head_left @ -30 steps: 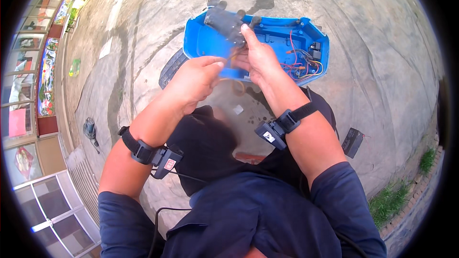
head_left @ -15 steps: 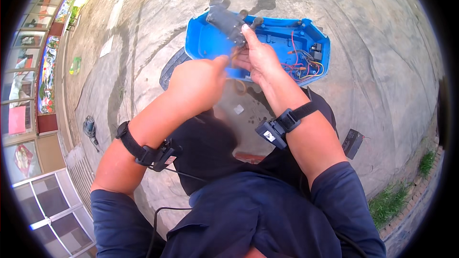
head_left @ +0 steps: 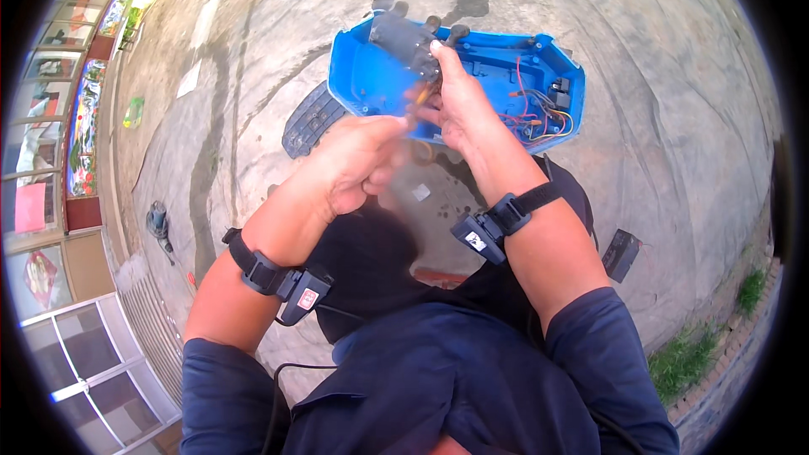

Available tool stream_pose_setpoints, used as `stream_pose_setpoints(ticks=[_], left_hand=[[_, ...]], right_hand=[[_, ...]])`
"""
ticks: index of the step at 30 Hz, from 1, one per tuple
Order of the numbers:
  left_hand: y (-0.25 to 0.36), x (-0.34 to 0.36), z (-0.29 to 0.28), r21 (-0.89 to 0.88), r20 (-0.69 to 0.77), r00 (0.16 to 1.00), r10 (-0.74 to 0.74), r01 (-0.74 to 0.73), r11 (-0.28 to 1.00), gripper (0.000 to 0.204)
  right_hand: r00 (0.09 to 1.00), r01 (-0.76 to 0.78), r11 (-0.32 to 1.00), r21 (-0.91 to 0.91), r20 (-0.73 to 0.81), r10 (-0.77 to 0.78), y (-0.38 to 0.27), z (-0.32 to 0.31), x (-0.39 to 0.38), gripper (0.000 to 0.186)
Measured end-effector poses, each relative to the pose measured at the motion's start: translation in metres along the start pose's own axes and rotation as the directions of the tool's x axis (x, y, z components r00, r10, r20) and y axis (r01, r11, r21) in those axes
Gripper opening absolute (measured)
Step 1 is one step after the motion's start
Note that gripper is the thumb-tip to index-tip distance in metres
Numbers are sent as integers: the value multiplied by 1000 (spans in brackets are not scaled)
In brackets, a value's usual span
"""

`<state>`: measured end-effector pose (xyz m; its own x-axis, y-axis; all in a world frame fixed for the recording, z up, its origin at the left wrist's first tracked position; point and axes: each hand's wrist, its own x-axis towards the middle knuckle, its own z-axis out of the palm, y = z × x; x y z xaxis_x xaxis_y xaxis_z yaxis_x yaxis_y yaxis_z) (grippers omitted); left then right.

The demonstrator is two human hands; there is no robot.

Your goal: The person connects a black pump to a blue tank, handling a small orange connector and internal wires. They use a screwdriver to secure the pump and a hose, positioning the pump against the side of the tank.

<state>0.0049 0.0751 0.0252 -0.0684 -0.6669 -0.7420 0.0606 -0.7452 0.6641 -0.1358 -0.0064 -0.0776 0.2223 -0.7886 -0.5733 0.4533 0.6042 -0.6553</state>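
My right hand (head_left: 459, 105) grips a dark box-shaped part (head_left: 403, 40) with several round black stubs, its thumb pressed along the part's near end. That part is tilted above a blue plastic shell (head_left: 350, 80), which lies open side up. My left hand (head_left: 366, 156) is next to the right fingers, its own fingers curled and partly smeared by motion. Something thin and orange-yellow (head_left: 421, 99) shows between the hands, too blurred to name. What the left fingers pinch is hidden. Coloured wires (head_left: 539, 118) lie inside the shell's right end.
A dark ribbed panel (head_left: 312, 120) lies by the shell's left end. On the ground, a power tool (head_left: 158, 223) is at far left and a black box with short leads (head_left: 621, 255) at right. A brownish loop (head_left: 419, 152) sits below my hands.
My left hand has turned and swung slightly lower, its curled fingers now showing. The right hand and the dark part have barely moved.
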Motion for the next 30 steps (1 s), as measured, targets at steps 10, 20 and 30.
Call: stream_pose_setpoints(ticks=[10,20,30], left_hand=[[-2,7,6,-131,91,996,20,-8,991,29],[5,1,17,643,-8,981,193,-142,752,50],[3,-2,24,985,114,911,397,-155,73,45]], right_hand=[[998,-37,998,56,46,35,-3,8,-8,51],[991,131,987,-89,-26,-133,13,10,2,67],[984,180,981,-66,12,-180,31,9,26,73]])
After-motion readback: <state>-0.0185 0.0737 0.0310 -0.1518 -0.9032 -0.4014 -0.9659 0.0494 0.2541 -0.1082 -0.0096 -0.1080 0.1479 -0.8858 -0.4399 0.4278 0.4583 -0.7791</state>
